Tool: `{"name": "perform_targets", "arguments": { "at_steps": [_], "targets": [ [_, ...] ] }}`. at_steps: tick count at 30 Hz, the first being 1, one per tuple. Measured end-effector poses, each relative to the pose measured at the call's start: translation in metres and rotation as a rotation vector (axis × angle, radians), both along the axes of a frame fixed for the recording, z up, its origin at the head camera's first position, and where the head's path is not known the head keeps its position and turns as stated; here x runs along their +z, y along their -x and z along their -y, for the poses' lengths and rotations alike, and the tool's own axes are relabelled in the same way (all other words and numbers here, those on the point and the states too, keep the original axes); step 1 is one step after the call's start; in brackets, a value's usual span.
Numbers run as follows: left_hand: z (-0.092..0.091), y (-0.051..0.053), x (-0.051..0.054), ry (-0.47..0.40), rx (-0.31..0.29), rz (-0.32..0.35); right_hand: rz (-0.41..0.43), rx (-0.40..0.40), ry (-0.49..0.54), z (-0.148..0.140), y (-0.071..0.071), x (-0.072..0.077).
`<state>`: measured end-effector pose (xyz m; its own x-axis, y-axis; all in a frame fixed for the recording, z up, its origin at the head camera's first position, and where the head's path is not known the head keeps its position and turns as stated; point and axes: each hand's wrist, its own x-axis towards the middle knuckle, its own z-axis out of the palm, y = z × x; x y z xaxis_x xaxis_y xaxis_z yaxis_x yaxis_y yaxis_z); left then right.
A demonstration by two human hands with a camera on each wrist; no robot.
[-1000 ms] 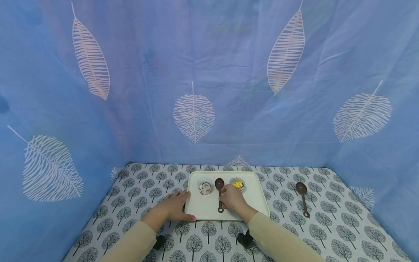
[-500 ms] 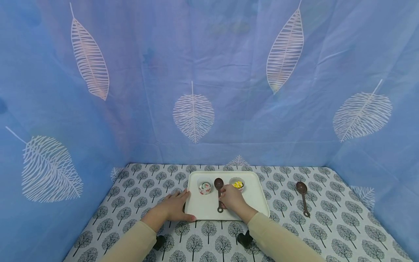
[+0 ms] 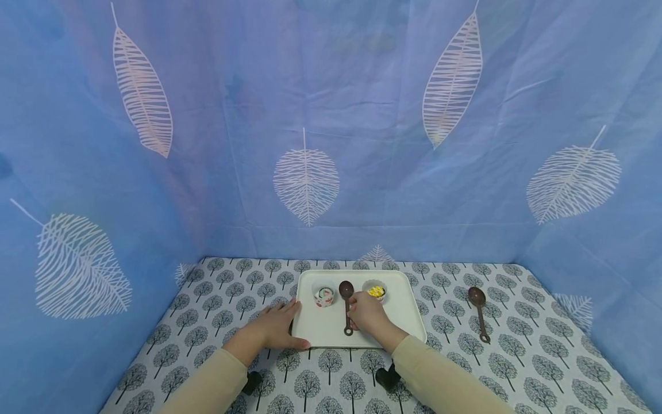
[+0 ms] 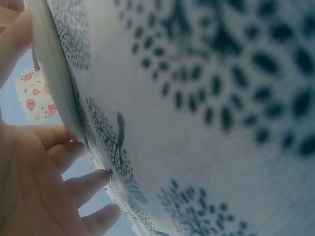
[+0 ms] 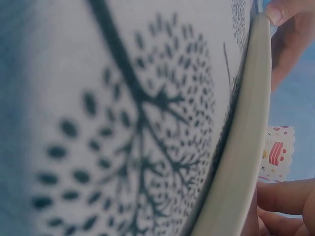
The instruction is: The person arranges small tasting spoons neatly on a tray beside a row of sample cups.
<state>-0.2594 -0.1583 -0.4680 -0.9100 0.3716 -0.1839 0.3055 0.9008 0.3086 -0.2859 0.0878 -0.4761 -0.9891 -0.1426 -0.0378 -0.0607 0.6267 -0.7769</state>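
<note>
My right hand (image 3: 368,315) pinches the handle of a brown spoon (image 3: 346,289), which lies lengthwise on a white tray (image 3: 320,330). Curled fingertips (image 5: 285,196) and part of the handle show at the lower edge in the right wrist view. At the tray's left front corner rests my left hand (image 3: 279,325), fingers fairly straight along the side and thumb at the front edge. A patterned paper cup (image 3: 324,300) stands left of the spoon; its contents are hard to make out. To the right is a second paper cup (image 3: 381,299) with yellow pieces (image 3: 374,291) inside.
Another brown spoon (image 3: 476,297) lies on the tree-print tablecloth (image 3: 450,362), right of the tray. Behind the table hangs a blue curtain (image 3: 383,190) with white leaf shapes; it also runs along both sides.
</note>
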Motion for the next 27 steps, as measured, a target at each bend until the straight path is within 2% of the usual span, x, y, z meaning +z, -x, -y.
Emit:
{"name": "perform_targets", "arguments": {
  "at_steps": [11, 16, 27],
  "targets": [
    [-0.001, 0.000, 0.001, 0.001, 0.004, -0.003, 0.014, 0.014, -0.002, -0.003, -0.003, 0.003],
    [-0.001, 0.000, 0.003, -0.002, 0.002, 0.013, 0.031, 0.025, 0.016, -0.005, -0.006, 0.010],
    [-0.001, 0.000, 0.003, 0.008, 0.004, 0.017, -0.014, 0.057, 0.018, -0.015, -0.017, 0.025]
  ]
}}
